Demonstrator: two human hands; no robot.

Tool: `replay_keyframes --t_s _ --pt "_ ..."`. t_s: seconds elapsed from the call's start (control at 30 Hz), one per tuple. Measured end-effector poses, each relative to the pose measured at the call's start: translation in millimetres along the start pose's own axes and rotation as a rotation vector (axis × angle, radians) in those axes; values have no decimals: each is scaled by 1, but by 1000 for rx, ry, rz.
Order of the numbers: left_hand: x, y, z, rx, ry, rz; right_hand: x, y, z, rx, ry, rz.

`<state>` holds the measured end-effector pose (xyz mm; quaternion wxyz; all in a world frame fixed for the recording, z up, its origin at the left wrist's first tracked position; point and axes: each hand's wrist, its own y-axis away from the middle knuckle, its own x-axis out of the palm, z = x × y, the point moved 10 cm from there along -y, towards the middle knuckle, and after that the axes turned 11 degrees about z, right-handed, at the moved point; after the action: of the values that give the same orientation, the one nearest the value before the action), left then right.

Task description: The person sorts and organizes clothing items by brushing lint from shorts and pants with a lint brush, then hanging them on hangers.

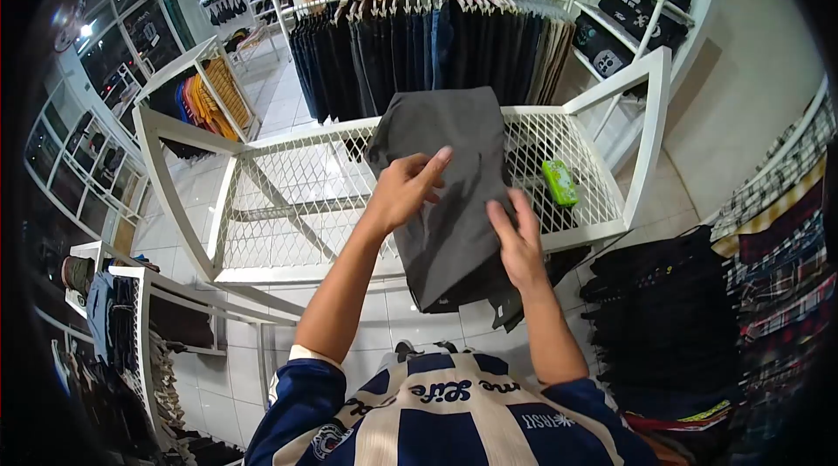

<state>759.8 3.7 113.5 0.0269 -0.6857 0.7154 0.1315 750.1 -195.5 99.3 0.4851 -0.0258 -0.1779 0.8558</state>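
Dark grey trousers (pixel 445 239), folded lengthwise, lie across a white metal mesh table (pixel 288 275), with their near end hanging past its front edge. A small label shows at that end. My left hand (pixel 404 193) is over the left side of the cloth, its fingers apart and partly bent, holding nothing. At the right edge of the trousers is my right hand (pixel 519 243), with thumb and fingers spread and fingertips right at the fabric. A bright green packet (pixel 559 183) rests on the mesh to the right of the trousers.
Behind the table stands a rack of hanging trousers (pixel 375 60). Shelves with black bags (pixel 642 12) are at the back right. Dark garments (pixel 659 309) and plaid shirts (pixel 777 265) hang at my right. Another white rack (pixel 144 335) is at the left.
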Motion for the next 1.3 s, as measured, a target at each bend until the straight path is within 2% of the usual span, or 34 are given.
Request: replay_keyframes --t_s 0.07,0.13,0.2,0.23,0.27,0.33,0.4,0.43,0.53,0.6,0.63,0.67,0.73,0.8,0.87,0.9,0.93,0.97,1.0,1.03,1.07,1.13,1.23,1.3 --pt "1 4 -9 -31 -27 51 32 -23 1 -46 164 125" --pt "-13 -5 -11 -50 -185 79 59 -36 -19 64 230 317" --pt "-39 -13 3 17 -196 91 75 -33 -12 -83 232 376" --pt "-52 -9 11 2 -185 37 76 -25 -18 78 126 422" --pt "-61 1 11 1 -184 29 69 -21 -17 77 124 430" --pt "-91 30 10 36 -93 -63 40 -15 -6 -6 625 277" --pt "-131 54 40 -15 -70 -119 9 -1 -16 -10 939 26" --pt "-143 77 40 -36 -64 -137 -2 6 -28 -1 1068 -21" --pt "-186 128 87 -35 86 -251 -5 14 -38 -25 1061 -11" --pt "-198 182 104 -289 -4 -522 -1 16 -41 -1 1044 11" --pt "-219 191 153 -213 29 -599 0 17 -40 -3 1066 7" --pt "-212 191 171 -196 139 -417 1 18 -40 -2 1091 5" --pt "-191 212 152 -276 15 -488 1 19 -43 39 1098 21" --pt "-190 214 168 -210 -44 -534 1 19 -38 -2 1082 10" --pt "-181 228 127 -327 -593 -818 -13 16 -32 13 992 13" --pt "-169 230 109 -205 -770 -940 -34 12 -25 -68 1003 -99" --pt "-158 224 103 -206 -765 -939 -50 9 -6 -84 1213 -210" --pt "-139 213 79 -58 -811 -899 -81 8 -5 -82 1382 -339" --pt "-120 203 58 91 -853 -856 -109 4 -10 -53 1481 -377" --pt "-104 187 54 132 -792 -735 -125 -2 -13 67 1668 -443" --pt "-88 171 52 170 -728 -613 -144 -10 -28 199 1729 -417" --pt "-61 146 49 264 -840 -481 -173 -24 -57 306 1626 -297" --pt "-46 120 79 155 -940 -345 -157 -28 -56 219 1573 -251" --pt "-47 114 90 119 -976 -321 -74 -28 -21 6 1281 -125"
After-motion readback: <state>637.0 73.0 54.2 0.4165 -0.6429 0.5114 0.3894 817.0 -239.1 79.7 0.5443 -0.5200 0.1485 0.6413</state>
